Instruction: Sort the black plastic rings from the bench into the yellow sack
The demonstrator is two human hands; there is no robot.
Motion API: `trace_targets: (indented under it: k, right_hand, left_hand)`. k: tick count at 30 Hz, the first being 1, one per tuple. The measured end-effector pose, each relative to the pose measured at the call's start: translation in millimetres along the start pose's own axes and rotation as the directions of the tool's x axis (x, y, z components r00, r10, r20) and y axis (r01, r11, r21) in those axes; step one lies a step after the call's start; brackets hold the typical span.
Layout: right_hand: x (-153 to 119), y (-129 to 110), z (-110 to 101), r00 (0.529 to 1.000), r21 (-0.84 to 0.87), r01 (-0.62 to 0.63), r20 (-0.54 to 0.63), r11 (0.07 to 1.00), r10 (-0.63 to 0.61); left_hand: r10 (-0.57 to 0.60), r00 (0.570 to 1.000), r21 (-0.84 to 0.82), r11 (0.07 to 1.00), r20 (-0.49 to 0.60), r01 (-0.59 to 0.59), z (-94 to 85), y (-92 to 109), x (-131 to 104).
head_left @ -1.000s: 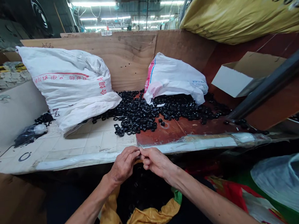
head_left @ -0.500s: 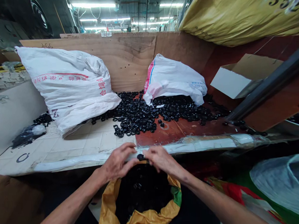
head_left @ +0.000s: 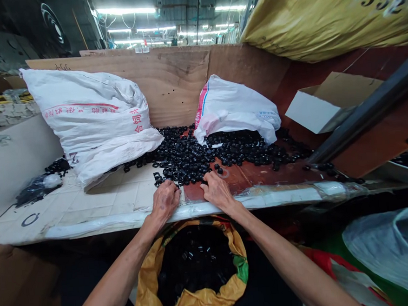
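While both hands rested at the near edge of the bench, the left hand point(head_left: 165, 200) and the right hand point(head_left: 216, 191) lay palm-down with fingers curled at the near fringe of the pile of black rings point(head_left: 204, 155); whether either hand had closed on a ring could not be told. Below the bench's near edge, the yellow sack point(head_left: 191, 303) stood open and held a good depth of black pieces already (its level sat well below the rim). By my judgement, much was left: rings still covered the bench's middle toward the far edge, between the large white sack point(head_left: 93, 116) and the smaller white sack point(head_left: 235, 106).
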State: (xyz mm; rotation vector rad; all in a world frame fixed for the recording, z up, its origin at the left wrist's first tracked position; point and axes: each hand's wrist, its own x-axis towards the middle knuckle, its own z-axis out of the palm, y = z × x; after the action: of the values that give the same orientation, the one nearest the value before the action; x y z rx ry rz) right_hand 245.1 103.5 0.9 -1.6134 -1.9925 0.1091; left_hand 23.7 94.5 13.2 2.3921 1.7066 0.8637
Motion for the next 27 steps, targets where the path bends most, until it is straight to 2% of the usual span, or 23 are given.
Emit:
trace_targets:
  k: [3, 6, 8, 10, 12, 14, 18, 22, 27]
  right_hand:
    - [-3.6, -9.2, 0.6, 0.997, 0.203, 0.071, -0.026, 0.977, -0.067]
    - [-6.4, -21.6, 4.2, 0.998, 0.46, 0.057, -0.022, 0.886, -0.053]
    - [-7.5, -29.3, 7.8, 0.999, 0.623, 0.003, 0.026, 0.783, -0.024]
    - [-7.9, -34.9, 11.2, 0.997, 0.761, -0.069, 0.077, 0.645, 0.016]
    - [-8.1, -38.3, 13.3, 0.991, 0.851, -0.131, 0.122, 0.509, 0.051]
    - [-8.4, -40.4, 13.8, 0.988, 0.892, -0.157, 0.145, 0.425, 0.061]
    - [-10.2, -43.2, 11.0, 0.994, 0.907, -0.107, 0.106, 0.407, 0.025]
    - [-13.2, -45.3, 5.9, 0.994, 0.897, -0.095, 0.108, 0.431, -0.006]
    - [-16.7, -44.1, 3.7, 0.999, 0.897, -0.028, 0.038, 0.442, -0.016]
  left_hand:
    - [0.009, 1.0, -0.141, 0.99, -0.02, -0.012, 0.2, -2.3, -4.5]
    - [-0.091, 0.996, -0.395, 0.915, -0.004, 0.082, 0.8, -3.4, -7.0]
    - [-0.154, 0.987, -0.587, 0.796, 0.04, 0.148, 0.1, -3.6, -7.0]
    - [-0.163, 0.981, -0.743, 0.642, 0.106, 0.187, -1.9, -3.5, -6.3]
    - [-0.121, 0.976, -0.823, 0.525, 0.18, 0.217, -5.0, -3.0, -5.6]
    - [-0.075, 0.975, -0.859, 0.462, 0.208, 0.219, -8.2, -2.2, -5.3]
    - [-0.061, 0.987, -0.901, 0.403, 0.152, 0.163, -13.0, -0.4, -6.0]
    - [-0.073, 0.978, -0.896, 0.392, 0.197, 0.21, -17.5, 0.9, -7.8]
    - [-0.077, 0.985, -0.918, 0.357, 0.154, 0.172, -20.6, 2.5, -9.5]
